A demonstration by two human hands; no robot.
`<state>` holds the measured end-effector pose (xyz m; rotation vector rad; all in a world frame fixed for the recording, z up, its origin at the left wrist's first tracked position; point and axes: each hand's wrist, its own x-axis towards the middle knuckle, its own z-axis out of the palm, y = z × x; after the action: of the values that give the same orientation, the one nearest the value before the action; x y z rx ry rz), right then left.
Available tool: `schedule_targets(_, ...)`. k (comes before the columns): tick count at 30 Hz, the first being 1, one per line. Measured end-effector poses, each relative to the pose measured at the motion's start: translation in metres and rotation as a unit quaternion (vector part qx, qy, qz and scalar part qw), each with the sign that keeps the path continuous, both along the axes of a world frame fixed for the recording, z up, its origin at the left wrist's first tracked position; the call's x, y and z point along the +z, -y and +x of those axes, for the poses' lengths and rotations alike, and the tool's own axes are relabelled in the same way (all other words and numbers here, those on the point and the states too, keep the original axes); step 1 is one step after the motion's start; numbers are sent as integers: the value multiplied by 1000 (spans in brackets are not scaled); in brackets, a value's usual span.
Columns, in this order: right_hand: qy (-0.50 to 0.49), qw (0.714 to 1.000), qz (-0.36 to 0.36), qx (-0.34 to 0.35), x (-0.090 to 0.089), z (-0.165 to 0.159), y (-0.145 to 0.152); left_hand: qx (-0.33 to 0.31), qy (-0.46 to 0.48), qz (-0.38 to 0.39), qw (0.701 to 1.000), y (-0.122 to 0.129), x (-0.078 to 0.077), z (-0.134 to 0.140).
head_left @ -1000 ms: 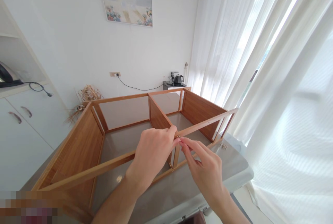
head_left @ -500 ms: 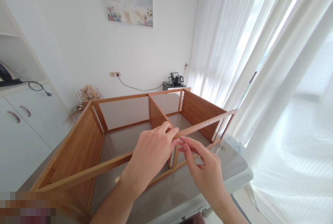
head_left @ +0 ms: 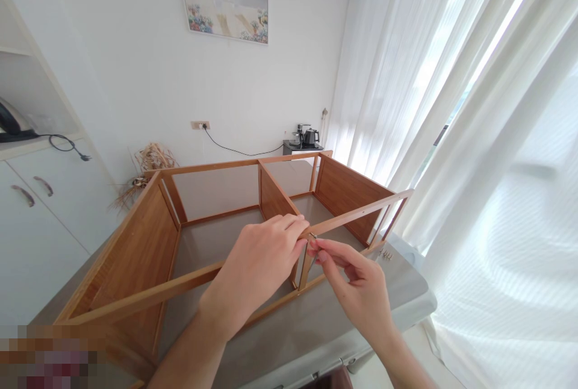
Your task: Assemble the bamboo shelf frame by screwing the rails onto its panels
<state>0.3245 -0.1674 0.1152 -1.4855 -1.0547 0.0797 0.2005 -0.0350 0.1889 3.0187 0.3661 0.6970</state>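
Observation:
A wooden frame [head_left: 356, 214] with panelled ends and a middle divider lies on a grey padded surface. My left hand [head_left: 266, 250] is wrapped over its near top rail, where the divider meets it, fingers closed on the wood. Just to the right, my right hand [head_left: 356, 271] pinches a thin metal hex key [head_left: 315, 259] between thumb and fingers. The key's upper end is at the rail joint; my fingertips hide part of it, and I cannot tell whether it sits in a screw.
Several small screws [head_left: 386, 255] lie on the padded surface [head_left: 406, 283] by the frame's right end. White curtains [head_left: 497, 196] hang at the right. A white cabinet [head_left: 40, 220] stands left, dried plants [head_left: 156, 157] behind the frame, and a black kettle [head_left: 311, 136] at the back.
The hex key has turned, its long part now pointing down from my right fingers. My right hand has shifted slightly; my left hand stays on the rail, its fingers lying flatter.

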Motion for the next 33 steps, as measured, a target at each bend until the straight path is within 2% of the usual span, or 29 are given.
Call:
schedule_targets(3,31,999,-9,-5,2,1,1,-9,-4,-28,1000,-3,1,-4)
schedule_targets(8,93,994,-13,-63,6,2,-3,-12,-10,-60,998,-6,0,-10)
schedule_targets(15,140,987,41,-64,8,-2,-13,-16,-15,-70,997,-7,3,-9)
schedule_targets(23,75,993,10,-87,10,-4,-19,-22,-8,-71,997,-8,2,-10)
schedule_targets(28,15,998,30,-60,13,-3,-19,-24,-6,-60,998,-7,2,-10)
schedule_targets(33,-38,998,26,-46,2,1,-14,-12,-2,-46,999,-3,0,-9)
